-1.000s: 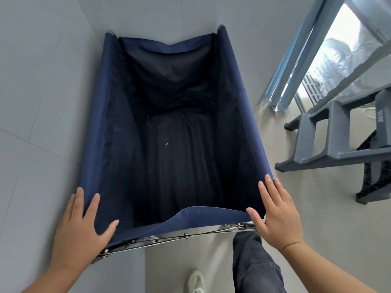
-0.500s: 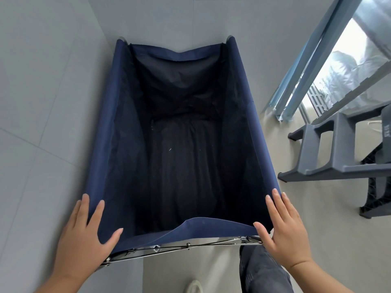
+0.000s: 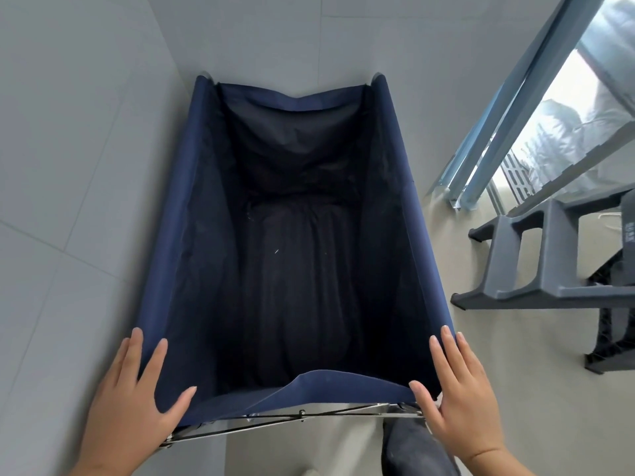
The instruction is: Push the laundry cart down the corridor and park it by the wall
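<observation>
The laundry cart [image 3: 295,255] is held at its near corners: the left hand [image 3: 132,403] and the right hand [image 3: 457,396] are laid flat and open, not clenched. Ahead of the grip the wall [image 3: 275,39] is close, so only gentle, even pressure is advised.
</observation>
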### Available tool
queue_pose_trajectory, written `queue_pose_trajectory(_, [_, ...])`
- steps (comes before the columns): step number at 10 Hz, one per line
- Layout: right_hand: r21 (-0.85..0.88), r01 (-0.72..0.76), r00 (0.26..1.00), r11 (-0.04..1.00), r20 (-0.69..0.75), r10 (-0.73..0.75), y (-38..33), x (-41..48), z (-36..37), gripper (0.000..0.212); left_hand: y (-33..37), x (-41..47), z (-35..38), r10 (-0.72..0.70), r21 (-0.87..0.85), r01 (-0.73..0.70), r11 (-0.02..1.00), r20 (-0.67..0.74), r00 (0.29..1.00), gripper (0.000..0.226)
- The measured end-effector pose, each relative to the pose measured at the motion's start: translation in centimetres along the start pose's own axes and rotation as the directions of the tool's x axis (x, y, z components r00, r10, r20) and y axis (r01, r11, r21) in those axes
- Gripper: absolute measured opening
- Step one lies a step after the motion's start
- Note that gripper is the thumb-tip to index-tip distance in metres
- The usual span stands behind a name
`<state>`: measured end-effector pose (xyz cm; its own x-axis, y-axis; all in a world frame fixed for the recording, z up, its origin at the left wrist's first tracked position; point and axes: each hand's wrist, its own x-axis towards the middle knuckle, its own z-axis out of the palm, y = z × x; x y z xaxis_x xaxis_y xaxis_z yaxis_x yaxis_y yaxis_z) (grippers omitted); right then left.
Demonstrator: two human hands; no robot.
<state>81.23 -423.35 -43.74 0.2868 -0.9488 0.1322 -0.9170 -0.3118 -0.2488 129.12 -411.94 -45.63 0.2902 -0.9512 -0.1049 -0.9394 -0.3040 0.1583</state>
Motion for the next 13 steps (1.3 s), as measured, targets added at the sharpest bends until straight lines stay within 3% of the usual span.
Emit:
queue_pose_trajectory(5, [-0.078, -0.013, 1.0, 0.997, 0.009, 0.013, 0.0, 0.1, 0.1, 0.08, 1.7, -0.1, -1.8, -0.007, 0.087, 0.006, 0.996, 0.001, 1.0, 0.101])
queue_pose_trajectory(7, [-0.179, -0.057, 0.983, 0.982, 0.163, 0.087, -0.6, -0.3, -0.8, 0.08, 2.6, -0.4, -3.0, -0.011, 0.148, -0.002, 0.989, 0.088, 0.996, 0.107])
queue_pose_trajectory(9, [-0.184, -0.107, 0.965, 0.977, 0.218, 0.147, -4.1, -0.2, -3.6, 0.084, 4.1, -1.4, -4.6, -0.041, 0.186, 0.015, 0.982, 0.141, 0.989, 0.111])
queue_pose_trajectory(11, [-0.084, -0.029, 0.981, 0.996, 0.19, 0.045, -9.3, 1.4, -9.2, 0.086, 10.2, -3.7, -8.8, 0.008, 0.119, -0.01, 0.993, 0.015, 1.0, 0.103])
queue_pose_trajectory(13, [-0.032, 0.043, 0.996, 0.999, 0.082, -0.04, -12.6, 0.6, -16.7, 0.085, 17.7, -6.7, -15.7, 0.095, 0.009, -0.096, 0.995, -0.223, 0.97, 0.1])
